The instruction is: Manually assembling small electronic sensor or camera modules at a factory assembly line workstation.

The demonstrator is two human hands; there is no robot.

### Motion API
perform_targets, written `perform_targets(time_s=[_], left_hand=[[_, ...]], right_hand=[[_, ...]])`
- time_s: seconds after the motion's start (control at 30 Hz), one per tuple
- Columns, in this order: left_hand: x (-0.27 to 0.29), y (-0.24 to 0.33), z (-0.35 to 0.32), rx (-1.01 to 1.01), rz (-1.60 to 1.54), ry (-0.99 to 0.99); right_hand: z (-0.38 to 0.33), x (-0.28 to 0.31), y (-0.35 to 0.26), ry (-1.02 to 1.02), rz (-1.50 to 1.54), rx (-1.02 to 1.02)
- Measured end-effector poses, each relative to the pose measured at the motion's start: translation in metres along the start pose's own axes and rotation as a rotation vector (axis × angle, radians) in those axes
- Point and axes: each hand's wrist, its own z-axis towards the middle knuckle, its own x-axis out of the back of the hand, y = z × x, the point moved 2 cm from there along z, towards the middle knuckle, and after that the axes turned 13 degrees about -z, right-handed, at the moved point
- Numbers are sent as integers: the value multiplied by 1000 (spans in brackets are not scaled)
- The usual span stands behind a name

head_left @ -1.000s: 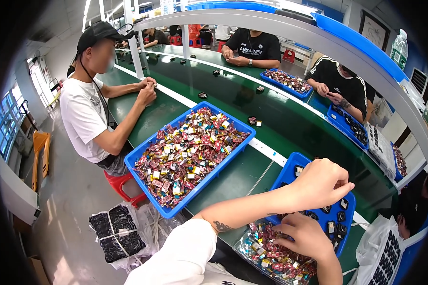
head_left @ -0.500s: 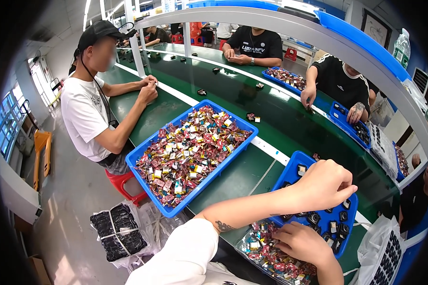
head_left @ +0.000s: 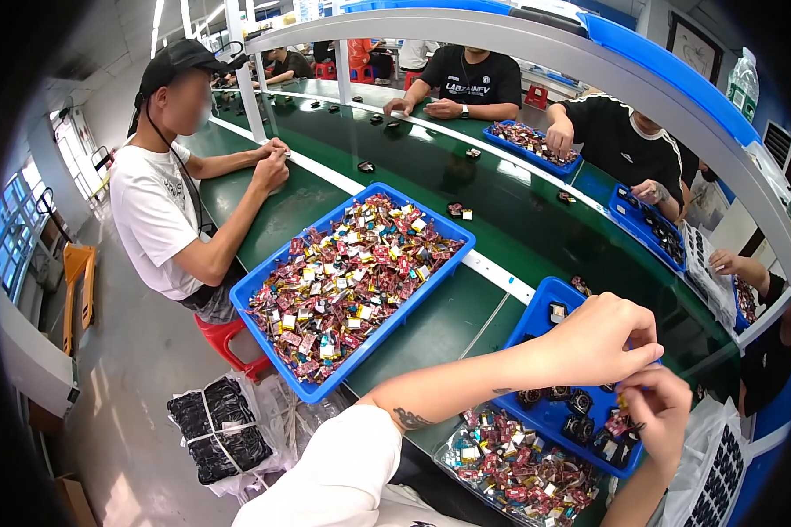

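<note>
My left hand point(head_left: 599, 341) reaches over a small blue tray point(head_left: 536, 321) that holds black round parts. My right hand point(head_left: 661, 413) has come up beside it, and the fingertips of both meet above the tray's right end. They pinch a small yellowish piece point(head_left: 622, 400) between them; its exact shape is too small to tell. Just below the blue tray, a clear tray point(head_left: 518, 461) holds several red and colourful wrapped pieces.
A large blue tray point(head_left: 272, 274) full of colourful pieces lies on the green conveyor table point(head_left: 501, 220). A person in a white shirt point(head_left: 154, 211) sits at its left on a red stool point(head_left: 224, 338). More workers sit across. Black bundles point(head_left: 220, 430) lie on the floor.
My right hand has lifted from the clear tray of wrapped pieces up to my left hand. The left hand has stayed over the small blue tray.
</note>
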Motion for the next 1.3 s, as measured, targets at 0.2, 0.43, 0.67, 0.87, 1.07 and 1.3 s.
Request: perform_targets(time_s=[0.2,0.43,0.67,0.87,1.07,1.3], left_hand=[[-9,2,-3,123,-107,-118],[-25,-10,-6,-46,108,-53],[-26,-11,-4,135,-20,-130],[-25,-7,-7,32,-50,-111],[-31,-11,-7,90,-79,-161],[-15,-4,-3,63,-180,-32]], right_hand=[[3,23,21,404,13,-111],[2,9,25,339,-15,-125],[-1,5,23,289,-35,-127],[1,0,11,318,-140,-117],[1,1,16,367,-398,-8],[1,7,15,215,36,-189]])
